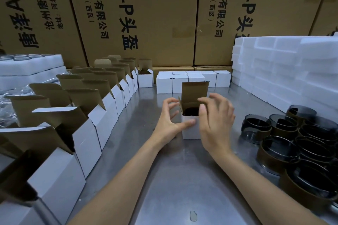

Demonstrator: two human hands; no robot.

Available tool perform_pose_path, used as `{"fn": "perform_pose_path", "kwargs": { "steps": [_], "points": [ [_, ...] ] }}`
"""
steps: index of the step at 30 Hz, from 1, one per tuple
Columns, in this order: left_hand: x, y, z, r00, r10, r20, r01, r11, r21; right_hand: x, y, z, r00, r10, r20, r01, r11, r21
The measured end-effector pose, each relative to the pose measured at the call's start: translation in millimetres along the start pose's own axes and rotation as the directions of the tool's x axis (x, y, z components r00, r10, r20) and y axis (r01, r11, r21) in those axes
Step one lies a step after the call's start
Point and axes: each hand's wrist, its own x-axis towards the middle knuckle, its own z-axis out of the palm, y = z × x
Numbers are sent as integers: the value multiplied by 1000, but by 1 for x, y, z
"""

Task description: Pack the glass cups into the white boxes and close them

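Several closed boxes (192, 78) wait behind, one open box (191, 124) holds something dark, left hand (172, 120) thumb-steadying it, right hand (215, 124) spread, grasping nothing, many cups (292, 144) unpacked.

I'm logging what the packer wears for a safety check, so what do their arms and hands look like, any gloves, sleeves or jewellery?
Both forearms are bare up to the picture's bottom edge, with no sleeves in view. The left hand and right hand have no gloves, and no rings, watch or wristbands show. Nails look short and plain.
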Motion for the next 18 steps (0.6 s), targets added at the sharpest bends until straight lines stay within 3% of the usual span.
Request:
{"fn": "perform_pose_path", "kwargs": {
  "steps": [3, 5, 7, 10, 14, 18],
  "points": [
    [-1, 3, 3, 999, 34, -6, -34, 999, 36, 4, 9, 1, 958, 285, 33, -280, 903, 325],
    [0, 6, 4, 998, 57, -5, -56, 997, 52, 6, 17, 4, 861, 481, 164, -500, 741, 448],
    [0, 10, 5, 998, 68, 7, -68, 994, 88, 8, 21, 5, 769, 572, 285, -626, 584, 516],
    [2, 16, 6, 999, 54, 5, -54, 992, 117, 10, 17, 4, 749, 557, 357, -651, 522, 551],
    [7, 19, 3, 1000, 19, -15, -18, 998, 56, 9, 16, 2, 760, 522, 386, -645, 541, 539],
    [9, 17, 1, 997, 61, -50, -54, 990, 132, 9, 15, 0, 767, 484, 421, -642, 564, 520]
  ]
}}
